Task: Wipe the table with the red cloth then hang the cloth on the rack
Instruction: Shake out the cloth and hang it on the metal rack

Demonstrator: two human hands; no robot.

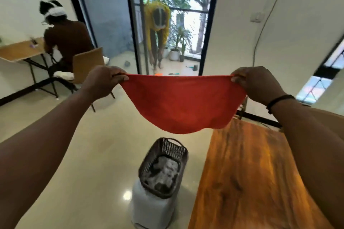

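Beside table, cloth is held taut, corners pinched by left hand and right hand; hanging seems next, rack unseen.

Bench cut off by bottom edge, far corner behind red cloth. Basket contents blurred, can't identify. Cloth's top corners buried in both grips.

A dark woven basket holding crumpled grey stuff is sitting on a pale plastic stool on the glossy floor. At far left a person in a brown top is sitting on a chair at a small bench. Beyond the glass door, a person in yellow is bending down near potted plants
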